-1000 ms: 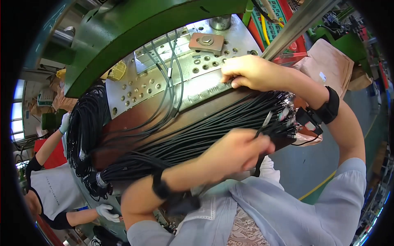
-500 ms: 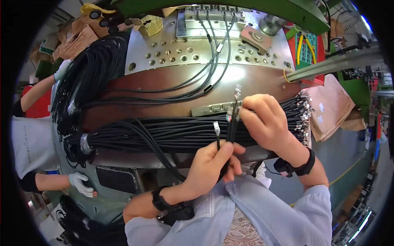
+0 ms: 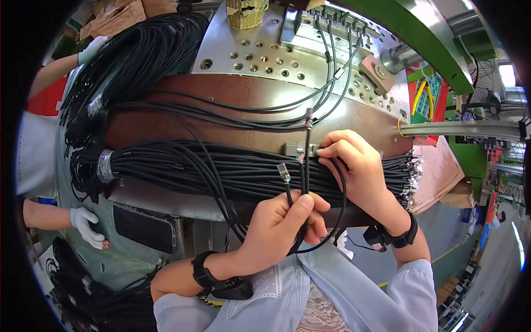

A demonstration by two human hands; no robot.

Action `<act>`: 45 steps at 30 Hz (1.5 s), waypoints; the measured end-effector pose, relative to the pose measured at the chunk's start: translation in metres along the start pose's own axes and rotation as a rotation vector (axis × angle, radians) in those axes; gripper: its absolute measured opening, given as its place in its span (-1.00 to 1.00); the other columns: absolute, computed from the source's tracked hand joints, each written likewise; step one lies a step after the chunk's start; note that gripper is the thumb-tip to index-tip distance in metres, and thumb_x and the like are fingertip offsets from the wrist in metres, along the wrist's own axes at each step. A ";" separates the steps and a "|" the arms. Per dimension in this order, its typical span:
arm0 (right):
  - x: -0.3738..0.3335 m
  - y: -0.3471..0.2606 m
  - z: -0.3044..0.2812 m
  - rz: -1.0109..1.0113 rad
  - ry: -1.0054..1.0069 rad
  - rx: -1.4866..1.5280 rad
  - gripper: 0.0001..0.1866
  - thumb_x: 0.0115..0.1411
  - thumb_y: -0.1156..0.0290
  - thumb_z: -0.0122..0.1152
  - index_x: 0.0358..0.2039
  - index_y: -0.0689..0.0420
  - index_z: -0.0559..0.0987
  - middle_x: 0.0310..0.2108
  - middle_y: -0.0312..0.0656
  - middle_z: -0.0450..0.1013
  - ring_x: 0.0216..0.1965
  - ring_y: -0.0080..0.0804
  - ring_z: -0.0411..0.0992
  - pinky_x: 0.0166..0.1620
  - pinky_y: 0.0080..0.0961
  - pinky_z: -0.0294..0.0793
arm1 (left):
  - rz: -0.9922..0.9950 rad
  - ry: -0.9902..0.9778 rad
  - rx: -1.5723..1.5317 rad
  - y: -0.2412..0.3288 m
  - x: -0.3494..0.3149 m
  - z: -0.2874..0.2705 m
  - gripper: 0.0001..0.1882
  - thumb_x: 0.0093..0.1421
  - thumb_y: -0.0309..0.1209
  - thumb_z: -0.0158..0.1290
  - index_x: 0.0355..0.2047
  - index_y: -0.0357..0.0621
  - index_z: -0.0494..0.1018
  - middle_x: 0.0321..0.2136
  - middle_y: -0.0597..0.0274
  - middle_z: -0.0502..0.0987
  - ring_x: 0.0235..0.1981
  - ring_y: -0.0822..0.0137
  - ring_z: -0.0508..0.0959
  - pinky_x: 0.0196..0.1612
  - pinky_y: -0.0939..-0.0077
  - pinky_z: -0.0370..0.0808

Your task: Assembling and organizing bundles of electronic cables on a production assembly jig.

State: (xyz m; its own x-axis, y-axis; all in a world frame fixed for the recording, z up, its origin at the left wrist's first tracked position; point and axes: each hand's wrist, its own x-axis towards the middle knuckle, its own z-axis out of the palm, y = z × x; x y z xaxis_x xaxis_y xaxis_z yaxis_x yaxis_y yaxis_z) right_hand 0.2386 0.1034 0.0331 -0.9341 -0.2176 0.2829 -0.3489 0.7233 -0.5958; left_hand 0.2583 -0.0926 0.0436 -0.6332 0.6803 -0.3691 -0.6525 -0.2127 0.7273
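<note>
My left hand (image 3: 282, 224) is closed around several thin black cables, whose bare metal connectors (image 3: 284, 170) stick up above the thumb at different heights. One cable reaches higher than the others. My right hand (image 3: 357, 166) pinches another black cable (image 3: 344, 193) near its end, beside a small steel fixture bar (image 3: 291, 149). That cable bends in a loop down to my left hand. Its tip is mostly hidden by my fingers. Beneath both hands lies a thick bundle of black cables (image 3: 249, 180), its connector ends (image 3: 412, 174) fanned out on the right.
Beyond the brown tabletop (image 3: 171, 133), a perforated metal plate (image 3: 265, 63) carries a connector fixture (image 3: 332, 25) with several cables plugged in. A coiled cable heap (image 3: 149, 50) lies far left. Yellow-handled pliers (image 3: 425, 99) sit right. A co-worker's gloved hand (image 3: 87, 227) is at left.
My right hand has moved away from the gathered connectors and now draws one cable out into a loop. My left hand keeps its grip on the others. The whole view has shifted slightly.
</note>
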 end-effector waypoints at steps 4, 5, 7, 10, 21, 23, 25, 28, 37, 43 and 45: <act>0.012 -0.006 -0.005 -0.009 -0.082 -0.065 -0.83 -0.14 0.66 0.20 -0.51 0.20 0.42 -0.45 -0.21 0.40 -0.41 -0.21 0.42 -0.38 -0.39 0.42 | -0.051 0.007 -0.018 0.000 0.005 -0.002 -0.65 0.35 -0.31 -0.29 -0.25 -0.35 0.39 -0.53 0.12 0.52 -0.57 0.48 0.48 -0.43 0.65 0.44; 0.011 -0.005 -0.004 -0.008 -0.080 -0.065 -0.83 -0.14 0.66 0.20 -0.51 0.20 0.42 -0.45 -0.21 0.40 -0.41 -0.21 0.42 -0.38 -0.39 0.42 | -0.052 0.006 -0.017 0.000 0.005 -0.002 -0.65 0.35 -0.31 -0.29 -0.25 -0.35 0.39 -0.53 0.12 0.52 -0.57 0.48 0.48 -0.43 0.65 0.44; 0.007 -0.002 -0.002 -0.003 -0.052 -0.060 -0.83 -0.15 0.65 0.22 -0.53 0.20 0.41 -0.46 -0.20 0.39 -0.42 -0.21 0.41 -0.39 -0.39 0.42 | -0.073 -0.002 -0.020 0.000 0.004 -0.001 -0.65 0.35 -0.31 -0.28 -0.25 -0.36 0.39 -0.53 0.12 0.53 -0.57 0.48 0.48 -0.43 0.65 0.44; 0.005 -0.001 -0.003 -0.001 -0.045 -0.039 -0.82 -0.15 0.64 0.22 -0.53 0.20 0.40 -0.47 -0.20 0.38 -0.44 -0.22 0.41 -0.40 -0.39 0.41 | -0.091 -0.003 -0.034 -0.002 0.005 0.000 -0.65 0.34 -0.30 -0.28 -0.25 -0.36 0.39 -0.53 0.11 0.53 -0.57 0.47 0.48 -0.43 0.65 0.44; 0.010 -0.002 -0.003 0.037 -0.080 0.001 -0.82 -0.17 0.61 0.21 -0.52 0.15 0.41 -0.53 -0.22 0.29 -0.43 -0.24 0.38 -0.43 -0.37 0.40 | -0.107 0.003 -0.067 -0.004 0.007 -0.002 -0.67 0.33 -0.31 -0.21 -0.26 -0.38 0.41 -0.54 0.17 0.50 -0.57 0.51 0.47 -0.45 0.69 0.43; 0.009 -0.012 -0.003 0.037 -0.106 -0.207 -0.81 -0.18 0.60 0.21 -0.51 0.14 0.42 -0.50 -0.23 0.33 -0.40 -0.25 0.39 -0.41 -0.39 0.41 | -0.117 -0.022 -0.083 -0.004 0.007 -0.001 -0.68 0.33 -0.32 -0.20 -0.26 -0.38 0.41 -0.54 0.17 0.50 -0.57 0.51 0.47 -0.45 0.68 0.43; 0.008 -0.013 -0.005 0.040 -0.116 -0.313 -0.81 -0.18 0.59 0.22 -0.50 0.13 0.43 -0.48 -0.24 0.34 -0.38 -0.25 0.39 -0.40 -0.40 0.41 | -0.124 -0.038 -0.089 -0.003 0.008 0.000 -0.68 0.33 -0.32 -0.20 -0.25 -0.38 0.41 -0.54 0.17 0.51 -0.57 0.52 0.47 -0.45 0.68 0.44; 0.009 0.000 -0.013 -0.152 0.098 -0.178 -0.79 -0.19 0.59 0.21 -0.47 0.13 0.44 -0.41 -0.23 0.39 -0.35 -0.24 0.40 -0.35 -0.42 0.42 | -0.168 -0.038 -0.125 0.002 0.010 0.005 -0.64 0.34 -0.30 -0.24 -0.25 -0.41 0.41 -0.51 0.07 0.53 -0.54 0.43 0.51 -0.42 0.61 0.46; -0.005 0.014 -0.021 -0.230 0.143 -0.100 -0.87 -0.06 0.56 0.13 -0.44 0.21 0.42 -0.34 -0.13 0.41 -0.34 -0.15 0.40 -0.31 -0.38 0.43 | 0.059 0.087 0.097 0.018 0.009 0.016 -0.64 0.34 -0.29 -0.26 -0.26 -0.39 0.40 -0.46 0.03 0.55 -0.52 0.41 0.54 -0.42 0.60 0.49; -0.005 0.002 -0.021 -0.203 -0.124 -0.170 -0.87 -0.05 0.56 0.09 -0.42 0.24 0.41 -0.34 -0.11 0.41 -0.35 -0.15 0.40 -0.31 -0.38 0.44 | -0.197 -0.097 -0.022 0.016 0.019 0.015 -0.62 0.35 -0.25 -0.28 -0.26 -0.37 0.39 -0.47 0.04 0.55 -0.54 0.39 0.55 -0.46 0.62 0.47; -0.005 0.002 -0.026 -0.193 -0.161 -0.206 -0.87 -0.05 0.56 0.09 -0.42 0.25 0.41 -0.34 -0.11 0.41 -0.35 -0.16 0.40 -0.31 -0.38 0.44 | -0.220 -0.122 -0.012 0.015 0.022 0.016 -0.61 0.35 -0.24 -0.28 -0.26 -0.37 0.39 -0.48 0.04 0.55 -0.55 0.38 0.55 -0.47 0.62 0.46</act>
State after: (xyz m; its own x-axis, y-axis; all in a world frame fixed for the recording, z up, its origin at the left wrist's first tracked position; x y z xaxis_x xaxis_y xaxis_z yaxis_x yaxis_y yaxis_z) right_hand 0.2441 0.1228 0.0499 -0.8577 -0.4525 0.2439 -0.5137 0.7723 -0.3738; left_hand 0.2408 -0.0696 0.0553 -0.4207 0.7904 -0.4453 -0.7746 -0.0575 0.6299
